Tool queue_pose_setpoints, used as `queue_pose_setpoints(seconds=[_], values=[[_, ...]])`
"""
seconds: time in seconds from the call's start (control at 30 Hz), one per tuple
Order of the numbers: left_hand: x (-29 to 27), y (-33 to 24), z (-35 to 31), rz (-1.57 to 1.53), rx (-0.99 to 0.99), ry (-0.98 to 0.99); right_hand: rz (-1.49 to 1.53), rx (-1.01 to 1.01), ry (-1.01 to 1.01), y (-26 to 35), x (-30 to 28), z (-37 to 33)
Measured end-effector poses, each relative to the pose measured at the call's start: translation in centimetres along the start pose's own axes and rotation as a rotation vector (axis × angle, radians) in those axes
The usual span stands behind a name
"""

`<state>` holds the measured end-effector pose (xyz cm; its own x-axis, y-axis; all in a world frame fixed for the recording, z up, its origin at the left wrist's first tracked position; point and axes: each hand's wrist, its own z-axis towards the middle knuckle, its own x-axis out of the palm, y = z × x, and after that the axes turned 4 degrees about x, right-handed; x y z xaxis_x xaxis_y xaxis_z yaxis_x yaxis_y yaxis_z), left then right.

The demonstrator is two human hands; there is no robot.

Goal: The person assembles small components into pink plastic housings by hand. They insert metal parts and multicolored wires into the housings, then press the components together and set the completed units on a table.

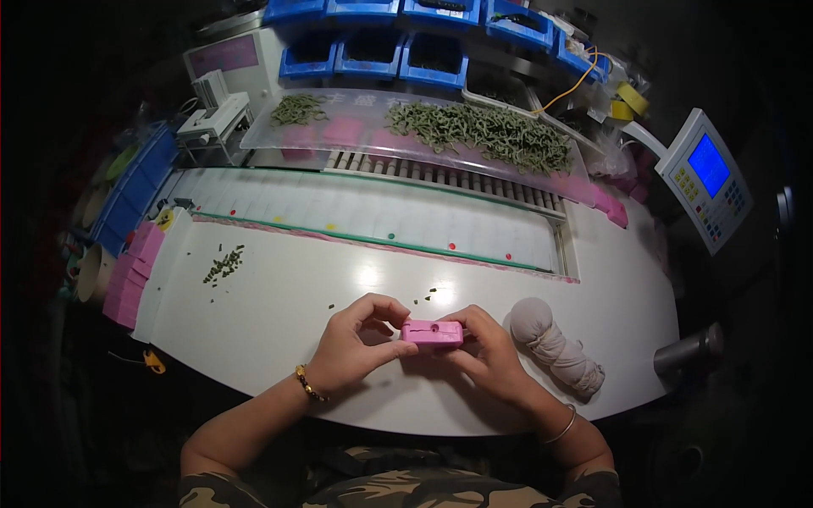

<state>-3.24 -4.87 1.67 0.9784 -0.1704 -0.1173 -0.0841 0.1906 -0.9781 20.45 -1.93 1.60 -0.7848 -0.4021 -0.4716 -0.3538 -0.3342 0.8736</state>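
A small pink block [423,334] is held a little above the near part of the white table, between my two hands. Its upward face has a dark slit and a small dark round spot. My left hand [354,340] pinches the block's left end with thumb and fingertips. At the right end, my right hand [489,351] grips it between thumb and fingers. Just beyond the block lie a few tiny dark green bits [430,293]. To the right of my right hand rests a pale, rolled cloth bundle [555,347].
More green bits [223,266] lie at the table's left. A recessed white conveyor [364,212] crosses behind, below a clear tray [356,140] heaped with green twisted pieces. Blue bins [368,55] stand at the back, pink blocks [131,284] far left, a control panel [707,179] right.
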Motion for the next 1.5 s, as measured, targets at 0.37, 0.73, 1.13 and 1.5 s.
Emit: queue_pose_setpoints(seconds=[0.37, 0.73, 1.13, 1.5], values=[[1.8, -0.2, 0.0, -0.152, 0.008, 0.048, 0.693, 0.261, 0.01, 0.9, 0.6, -0.4], [1.7, -1.3, 0.4, 0.423, 0.423, -0.086, -0.153, -0.193, -0.195, 4.5, -0.4, -0.6], [2.4, -1.9, -0.1, 0.337, 0.344, -0.024, -0.139, -0.253, -0.366, 4.2, 0.3, -1.3], [1.9, -1.9, 0.3, 0.26, 0.361, 0.061, 0.209, -0.195, -0.217, 3.5, 0.0, -1.6]])
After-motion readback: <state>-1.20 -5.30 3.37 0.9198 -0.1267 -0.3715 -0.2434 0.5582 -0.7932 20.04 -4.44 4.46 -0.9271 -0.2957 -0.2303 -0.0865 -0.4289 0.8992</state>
